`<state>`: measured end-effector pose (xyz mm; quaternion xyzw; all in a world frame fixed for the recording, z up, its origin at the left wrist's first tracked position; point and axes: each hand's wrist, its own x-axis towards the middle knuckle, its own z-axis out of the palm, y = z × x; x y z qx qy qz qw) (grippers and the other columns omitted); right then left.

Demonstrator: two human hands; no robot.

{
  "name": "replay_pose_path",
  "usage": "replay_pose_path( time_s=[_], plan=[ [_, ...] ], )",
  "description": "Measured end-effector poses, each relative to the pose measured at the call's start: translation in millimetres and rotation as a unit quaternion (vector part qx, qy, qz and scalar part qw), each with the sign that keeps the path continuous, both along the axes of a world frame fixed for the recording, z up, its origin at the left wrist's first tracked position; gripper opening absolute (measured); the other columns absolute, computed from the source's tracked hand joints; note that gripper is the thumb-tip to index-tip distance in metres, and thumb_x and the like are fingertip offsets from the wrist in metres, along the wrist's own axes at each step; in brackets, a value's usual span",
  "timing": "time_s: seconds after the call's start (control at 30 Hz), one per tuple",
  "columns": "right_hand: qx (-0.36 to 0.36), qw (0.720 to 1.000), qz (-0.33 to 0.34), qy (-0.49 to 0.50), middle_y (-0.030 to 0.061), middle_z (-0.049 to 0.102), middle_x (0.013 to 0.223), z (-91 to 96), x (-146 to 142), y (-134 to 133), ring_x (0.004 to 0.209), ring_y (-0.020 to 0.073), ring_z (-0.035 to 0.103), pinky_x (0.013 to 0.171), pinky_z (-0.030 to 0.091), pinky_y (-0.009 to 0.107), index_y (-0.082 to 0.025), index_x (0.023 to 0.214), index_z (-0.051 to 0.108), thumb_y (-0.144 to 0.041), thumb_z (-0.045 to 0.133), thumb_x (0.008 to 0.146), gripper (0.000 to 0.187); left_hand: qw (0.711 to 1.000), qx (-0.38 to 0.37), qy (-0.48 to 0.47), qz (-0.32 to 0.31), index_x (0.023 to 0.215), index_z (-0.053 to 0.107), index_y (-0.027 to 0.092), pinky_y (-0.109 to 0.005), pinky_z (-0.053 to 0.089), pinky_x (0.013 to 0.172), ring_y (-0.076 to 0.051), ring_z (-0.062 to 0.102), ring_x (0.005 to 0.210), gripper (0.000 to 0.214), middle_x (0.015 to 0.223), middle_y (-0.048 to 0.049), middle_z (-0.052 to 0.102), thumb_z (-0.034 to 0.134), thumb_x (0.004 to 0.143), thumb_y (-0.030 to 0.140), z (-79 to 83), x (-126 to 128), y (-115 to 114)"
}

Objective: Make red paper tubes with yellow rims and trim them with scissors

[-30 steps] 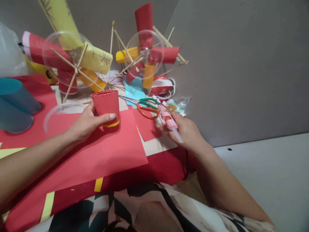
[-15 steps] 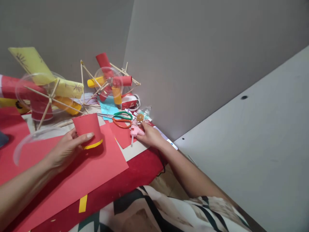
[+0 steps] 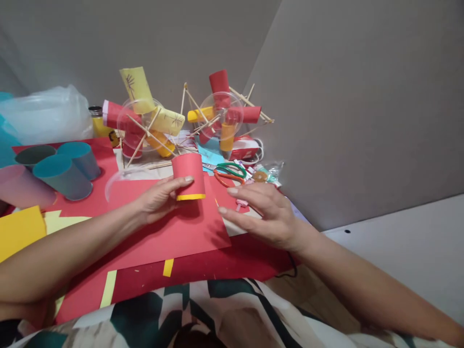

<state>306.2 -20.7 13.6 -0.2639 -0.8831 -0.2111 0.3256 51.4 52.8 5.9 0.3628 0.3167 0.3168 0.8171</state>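
My left hand (image 3: 163, 198) is closed around a red paper cylinder (image 3: 189, 170) with a yellow band along its lower edge. It is held upright just above a large red sheet (image 3: 145, 237). To the right, my right hand (image 3: 264, 210) is open, fingers stretched toward the cylinder and apart from it. A pink glue gun (image 3: 241, 203) with a clear stick lies partly hidden behind those fingers. Scissors (image 3: 232, 166) with green and orange handles rest just beyond my right hand.
Two stick-and-paper wheel models (image 3: 147, 128) stand at the back against the grey wall. Blue cups (image 3: 63, 176) and a pink cup (image 3: 25, 186) are at the left, near a yellow sheet (image 3: 21, 229). A small plastic bag (image 3: 273, 171) lies behind my right hand.
My right hand has let go of the pink glue gun and opened, coming nearer the cylinder. The view has swung left, and my left hand still holds the cylinder.
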Motion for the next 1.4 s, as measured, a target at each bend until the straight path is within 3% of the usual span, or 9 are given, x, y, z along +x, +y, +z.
replay_pose_path(
  time_s=[0.27, 0.53, 0.67, 0.77, 0.83, 0.93, 1.07, 1.27, 1.4],
  plan=[
    [0.13, 0.979, 0.054, -0.149, -0.0021, 0.072, 0.134, -3.0, -17.7, 37.0, 0.134, 0.0202, 0.062, 0.113, 0.053, 0.042, -0.039, 0.125, 0.07, -0.025, 0.071, 0.095, 0.033, 0.998, -0.047, -0.034, -0.022, 0.093, 0.074, 0.015, -0.028, 0.059, 0.073, -0.015, 0.07, 0.076, 0.019, 0.081, -0.0038, 0.077, 0.069, 0.094, 0.034, 0.1, 0.5, -2.0],
    [-0.187, 0.977, -0.021, -0.104, -0.0075, 0.072, 0.134, 10.9, -20.1, 55.0, 0.138, 0.0242, 0.059, 0.119, 0.043, 0.055, -0.037, 0.09, 0.073, -0.032, 0.06, 0.099, 0.017, 0.999, -0.034, -0.01, -0.034, 0.107, 0.072, 0.019, -0.035, 0.06, 0.086, -0.02, 0.074, 0.09, 0.04, 0.106, -0.0076, 0.077, 0.074, 0.086, 0.053, 1.3, -1.1, -3.9],
    [-0.141, 0.981, -0.124, 0.049, 0.0016, 0.068, 0.139, 19.8, -5.3, 59.2, 0.135, 0.0309, 0.059, 0.113, 0.046, 0.059, -0.032, 0.088, 0.074, -0.035, 0.064, 0.095, 0.013, 0.997, 0.003, 0.06, -0.044, 0.092, 0.069, 0.015, -0.037, 0.06, 0.081, -0.025, 0.075, 0.085, 0.06, 0.093, -0.0121, 0.075, 0.074, 0.074, 0.072, 2.3, -4.4, 6.8],
    [-0.17, 0.959, -0.172, 0.15, 0.0055, 0.069, 0.136, 20.4, 10.7, 61.2, 0.125, 0.0307, 0.066, 0.103, 0.054, 0.054, -0.03, 0.089, 0.076, -0.035, 0.065, 0.092, 0.012, 0.984, 0.11, 0.137, -0.005, 0.086, 0.066, 0.016, -0.038, 0.058, 0.083, -0.021, 0.072, 0.079, 0.048, 0.087, -0.0097, 0.073, 0.077, 0.077, 0.061, -2.5, -7.6, 21.3],
    [-0.224, 0.936, -0.175, 0.206, 0.0047, 0.073, 0.127, 17.9, 18.9, 61.4, 0.118, 0.0301, 0.069, 0.101, 0.056, 0.052, -0.03, 0.088, 0.076, -0.034, 0.069, 0.088, 0.008, 0.949, 0.235, 0.206, 0.03, 0.084, 0.064, 0.017, -0.04, 0.056, 0.086, -0.02, 0.07, 0.079, 0.035, 0.085, -0.007, 0.071, 0.076, 0.08, 0.05, -8.1, -10.8, 31.4],
    [-0.3, 0.908, -0.153, 0.251, 0.0048, 0.077, 0.115, 11.7, 24.2, 60.5, 0.108, 0.028, 0.073, 0.098, 0.057, 0.049, -0.026, 0.084, 0.075, -0.035, 0.072, 0.084, 0.01, 0.84, 0.417, 0.342, 0.058, 0.089, 0.066, 0.018, -0.045, 0.055, 0.092, -0.025, 0.069, 0.09, 0.023, 0.093, -0.0082, 0.072, 0.07, 0.082, 0.04, -17.6, -16.3, 43.0],
    [-0.35, 0.889, -0.14, 0.26, 0.0047, 0.078, 0.106, 4.7, 23.1, 59.4, 0.1, 0.0247, 0.074, 0.092, 0.059, 0.045, -0.024, 0.08, 0.073, -0.038, 0.071, 0.085, 0.015, 0.705, 0.523, 0.478, 0.024, 0.113, 0.07, 0.017, -0.051, 0.049, 0.103, -0.035, 0.066, 0.116, 0.034, 0.122, -0.0168, 0.072, 0.063, 0.086, 0.036, -28.1, -20.3, 48.9],
    [-0.355, 0.899, -0.134, 0.217, 0.0041, 0.077, 0.104, 1.1, 17.1, 59.6, 0.097, 0.0244, 0.073, 0.091, 0.058, 0.046, -0.025, 0.078, 0.071, -0.037, 0.072, 0.085, 0.014, 0.614, 0.553, 0.56, -0.053, 0.129, 0.065, 0.011, -0.05, 0.051, 0.102, -0.037, 0.063, 0.121, 0.048, 0.128, -0.0207, 0.07, 0.058, 0.089, 0.037, -36.7, -18.3, 49.3],
    [-0.374, 0.901, -0.123, 0.183, 0.0046, 0.077, 0.103, -0.4, 8.7, 61.8, 0.097, 0.0245, 0.072, 0.09, 0.057, 0.044, -0.024, 0.079, 0.072, -0.036, 0.071, 0.086, 0.014, 0.587, 0.565, 0.576, -0.068, 0.128, 0.064, 0.012, -0.048, 0.051, 0.102, -0.036, 0.063, 0.119, 0.047, 0.127, -0.0198, 0.07, 0.056, 0.091, 0.038, -38.1, -17.2, 50.0]
  ],
)
